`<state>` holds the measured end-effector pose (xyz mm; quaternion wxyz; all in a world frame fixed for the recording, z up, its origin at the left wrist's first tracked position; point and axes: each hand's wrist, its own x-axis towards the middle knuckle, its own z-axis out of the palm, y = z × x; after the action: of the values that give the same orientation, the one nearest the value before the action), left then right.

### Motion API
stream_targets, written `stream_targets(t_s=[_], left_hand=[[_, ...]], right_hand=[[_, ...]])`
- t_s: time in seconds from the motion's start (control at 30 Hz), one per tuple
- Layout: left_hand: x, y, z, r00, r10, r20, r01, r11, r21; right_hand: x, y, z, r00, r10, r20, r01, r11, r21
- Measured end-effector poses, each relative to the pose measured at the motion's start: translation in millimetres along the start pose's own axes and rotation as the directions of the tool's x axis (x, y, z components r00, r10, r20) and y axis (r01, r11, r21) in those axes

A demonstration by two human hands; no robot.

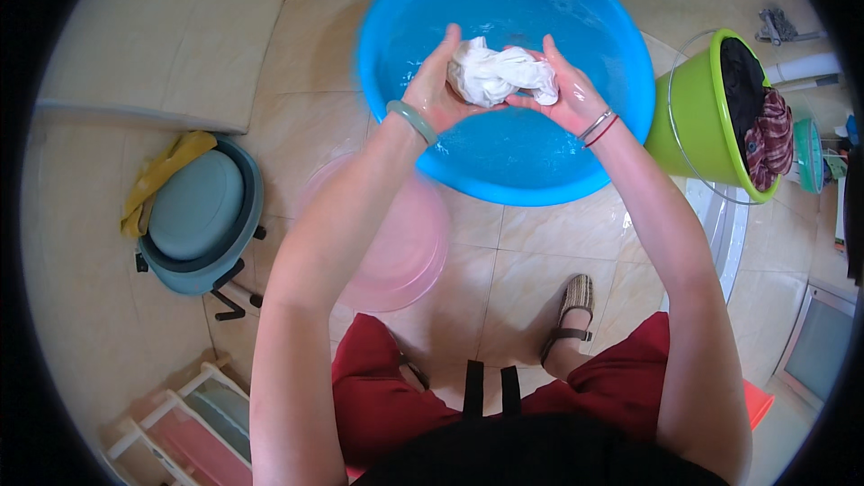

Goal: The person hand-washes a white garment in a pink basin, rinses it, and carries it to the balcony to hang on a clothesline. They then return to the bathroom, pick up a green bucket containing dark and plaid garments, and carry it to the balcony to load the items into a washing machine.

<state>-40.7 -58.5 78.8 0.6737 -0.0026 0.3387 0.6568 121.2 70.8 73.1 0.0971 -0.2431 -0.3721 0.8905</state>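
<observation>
Far to the left, against the wall, a grey-green stool (200, 216) stands on the tiled floor (540, 243) with a yellow cloth (157, 175) draped over its far edge. Below it, in the corner, a low pink and white rack (184, 427) lies near the person's left elbow. A shallow pink basin (396, 238) sits on the tiles next, partly hidden under the left forearm, touching or nearly touching the rim of the big blue basin (504, 162) beyond it.

Over that blue basin, which holds water, both hands meet. The left hand (436, 85), with a pale green bangle on the wrist, is closed round one end of a bunched white cloth (499, 72). The right hand (567, 90), with thin bracelets, grips the other end, so the wet cloth is clamped between them just above the water.

Right of the basin, just beside it, a lime green bucket (693, 121) with a wire handle holds dark and red checked clothes (769, 139). A sandalled foot (571, 315) rests on the tiles below.
</observation>
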Motion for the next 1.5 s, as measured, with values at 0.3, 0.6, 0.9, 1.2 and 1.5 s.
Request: stream_targets(t_s=[0.3, 0.6, 0.9, 1.2, 1.5], left_hand=[[-98, 35, -41, 0.995, 0.06, 0.077, -0.057, 0.997, -0.042], [-201, -13, -133, 0.975, 0.156, -0.157, -0.151, 0.988, 0.044], [-222, -74, -191, 0.91, 0.143, -0.389, -0.2, 0.974, -0.109], [-200, -118, -228, 0.692, 0.379, -0.615, 0.012, 0.845, 0.535], [-192, -106, -230, 0.754, 0.094, -0.65, -0.17, 0.984, -0.055]], right_hand=[[-8, 23, 78, 0.971, 0.117, 0.211, -0.15, 0.978, 0.147], [-9, 125, 132, 0.981, 0.186, 0.055, -0.176, 0.973, -0.15], [-20, 206, 140, 0.989, 0.016, -0.145, -0.083, 0.883, -0.462], [-8, 287, 146, 0.999, -0.034, 0.022, 0.007, -0.397, -0.918], [22, 312, 139, 0.966, -0.246, -0.079, -0.094, -0.049, -0.994]])
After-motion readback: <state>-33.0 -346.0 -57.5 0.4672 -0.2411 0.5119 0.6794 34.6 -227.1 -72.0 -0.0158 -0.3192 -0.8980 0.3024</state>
